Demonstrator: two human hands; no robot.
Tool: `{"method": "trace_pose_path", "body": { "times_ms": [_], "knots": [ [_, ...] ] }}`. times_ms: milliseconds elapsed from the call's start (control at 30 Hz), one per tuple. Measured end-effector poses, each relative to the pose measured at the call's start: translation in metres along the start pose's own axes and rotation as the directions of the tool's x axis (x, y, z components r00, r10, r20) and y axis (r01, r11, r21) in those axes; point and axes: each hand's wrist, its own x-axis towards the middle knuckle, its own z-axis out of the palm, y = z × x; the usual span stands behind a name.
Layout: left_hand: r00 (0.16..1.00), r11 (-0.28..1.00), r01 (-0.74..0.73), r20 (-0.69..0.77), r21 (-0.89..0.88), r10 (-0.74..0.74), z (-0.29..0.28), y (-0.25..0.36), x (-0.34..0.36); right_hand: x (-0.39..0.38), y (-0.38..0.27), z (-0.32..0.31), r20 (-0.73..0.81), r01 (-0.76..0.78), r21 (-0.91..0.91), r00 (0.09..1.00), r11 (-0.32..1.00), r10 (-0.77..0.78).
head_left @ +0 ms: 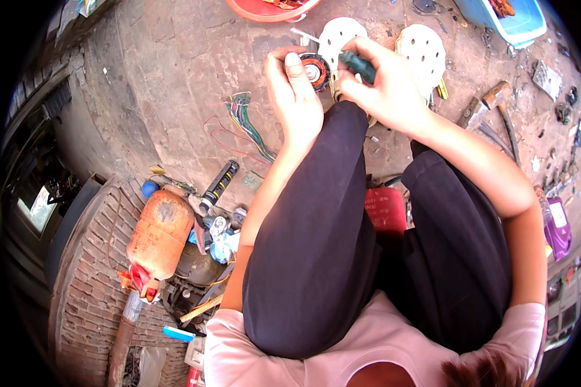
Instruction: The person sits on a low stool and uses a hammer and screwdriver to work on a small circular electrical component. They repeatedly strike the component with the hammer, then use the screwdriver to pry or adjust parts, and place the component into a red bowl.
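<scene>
Out in front of my knees, my left hand (295, 90) grips a small round motor part (316, 68) with copper windings and a silvery centre, its thumb lying along the near side. Just to the right, my right hand (387, 84) is wrapped round the dark green handle (359, 66) of a hand tool that looks like a screwdriver. Its tip is hidden, so I cannot tell whether it touches the motor part. A thin white strip (305, 35) sticks out beyond my left fingers. Both hands are over my white perforated shoe (341, 33).
A bundle of coloured wires (248, 122) lies left of my knee. Farther out stand a red basin (271, 11) and a blue tub (523, 26). Hammers (481, 109) and scraps lie to the right. An orange gas cylinder (161, 226) and a black tube (219, 184) are at the left.
</scene>
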Motion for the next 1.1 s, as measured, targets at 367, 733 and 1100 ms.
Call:
{"method": "trace_pose_path", "body": {
  "times_ms": [367,733,1100],
  "knots": [
    [0.978,0.985,-0.173,0.118,-0.002,0.172,0.004,0.009,0.001,0.002,0.016,-0.003,-0.102,-0.105,0.236,0.986,0.966,0.132],
    [0.719,1.0,0.007,0.695,-0.013,0.004,0.076,-0.048,0.079,0.021,0.099,-0.052,-0.244,-0.227,-0.221,0.954,0.949,0.172],
    [0.552,0.56,-0.639,0.822,0.527,-0.143,0.146,-0.065,0.121,0.006,0.117,-0.084,-0.513,-0.296,-0.435,0.858,0.85,0.036]
  ]
}}
